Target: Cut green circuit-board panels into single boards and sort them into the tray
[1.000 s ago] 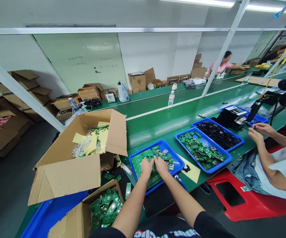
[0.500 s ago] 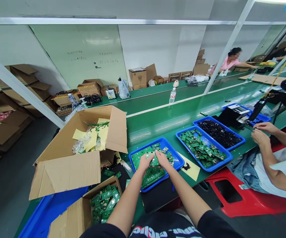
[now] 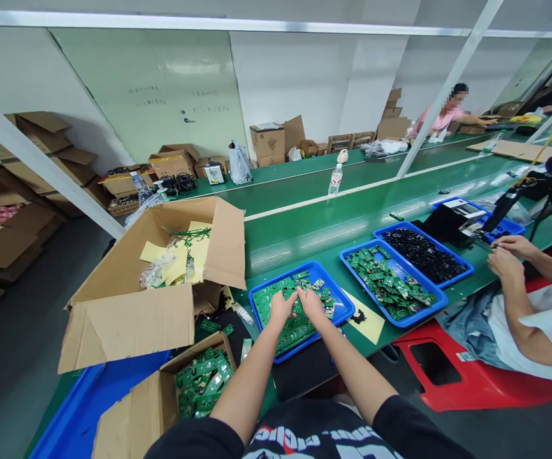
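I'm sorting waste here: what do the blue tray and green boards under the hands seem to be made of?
The blue tray looks like moulded plastic: glossy, even colour, rounded rim. The green boards look like circuit boards, probably fibreglass under a green solder mask, with components on top; too small to confirm.

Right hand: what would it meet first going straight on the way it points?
The right hand already touches the green circuit boards in the blue tray; those come first.

We find the left hand (image 3: 280, 309) and right hand (image 3: 311, 304) moved further across the blue tray (image 3: 338, 285) than before, and the head view tipped lower, now showing more black shirt (image 3: 314, 427).
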`<action>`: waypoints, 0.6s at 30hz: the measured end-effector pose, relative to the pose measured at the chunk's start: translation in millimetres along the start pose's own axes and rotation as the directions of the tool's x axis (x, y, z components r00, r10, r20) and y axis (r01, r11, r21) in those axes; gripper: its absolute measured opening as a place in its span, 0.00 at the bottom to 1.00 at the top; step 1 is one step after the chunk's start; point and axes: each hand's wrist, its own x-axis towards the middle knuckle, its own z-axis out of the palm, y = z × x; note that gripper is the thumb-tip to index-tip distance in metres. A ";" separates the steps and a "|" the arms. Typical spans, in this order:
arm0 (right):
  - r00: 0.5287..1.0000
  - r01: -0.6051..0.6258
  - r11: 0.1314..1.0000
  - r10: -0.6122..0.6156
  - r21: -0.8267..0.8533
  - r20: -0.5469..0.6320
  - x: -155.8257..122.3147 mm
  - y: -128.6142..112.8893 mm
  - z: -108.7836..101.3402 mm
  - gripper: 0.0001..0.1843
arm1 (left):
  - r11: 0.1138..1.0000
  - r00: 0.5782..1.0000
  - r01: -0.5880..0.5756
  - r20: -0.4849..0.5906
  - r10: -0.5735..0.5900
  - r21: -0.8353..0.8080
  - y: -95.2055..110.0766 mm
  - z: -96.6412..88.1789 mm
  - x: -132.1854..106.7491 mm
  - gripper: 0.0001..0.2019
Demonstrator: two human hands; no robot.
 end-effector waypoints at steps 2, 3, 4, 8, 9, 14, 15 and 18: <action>1.000 -0.007 1.000 0.007 -0.013 0.008 -1.0 1.0 0.1 0.25 | 1.000 1.000 0.007 -0.010 -0.006 0.023 0.8 1.3 -1.3 0.16; 1.000 -0.010 1.000 0.010 -0.016 0.012 -1.5 1.5 0.0 0.25 | 0.999 1.000 0.010 -0.013 -0.010 0.031 1.1 1.8 -1.8 0.16; 1.000 -0.013 1.000 0.013 -0.017 0.017 -1.8 2.1 -0.3 0.25 | 0.999 1.000 0.015 -0.015 -0.014 0.038 1.4 2.4 -2.3 0.16; 0.999 -0.026 1.000 0.026 -0.003 0.023 -1.2 4.7 -1.5 0.24 | 0.998 0.999 0.039 -0.012 -0.038 0.047 2.7 4.6 -2.9 0.18; 0.999 -0.030 1.000 0.030 0.005 0.024 -1.0 5.5 -1.6 0.23 | 0.998 0.999 0.046 -0.010 -0.046 0.046 2.9 5.2 -3.0 0.19; 0.998 -0.040 0.995 0.035 0.091 0.054 -3.6 10.6 -0.2 0.22 | 0.997 0.997 0.078 -0.003 -0.078 0.019 1.4 7.7 -5.1 0.25; 0.998 -0.036 0.993 0.029 0.114 0.061 -4.7 11.3 -0.3 0.23 | 0.997 0.997 0.079 0.008 -0.079 0.003 1.0 7.6 -5.9 0.25; 0.997 -0.002 0.984 -0.012 0.177 0.076 -7.1 12.2 -1.8 0.24 | 0.996 0.996 0.061 0.062 -0.057 -0.061 0.0 5.9 -8.8 0.21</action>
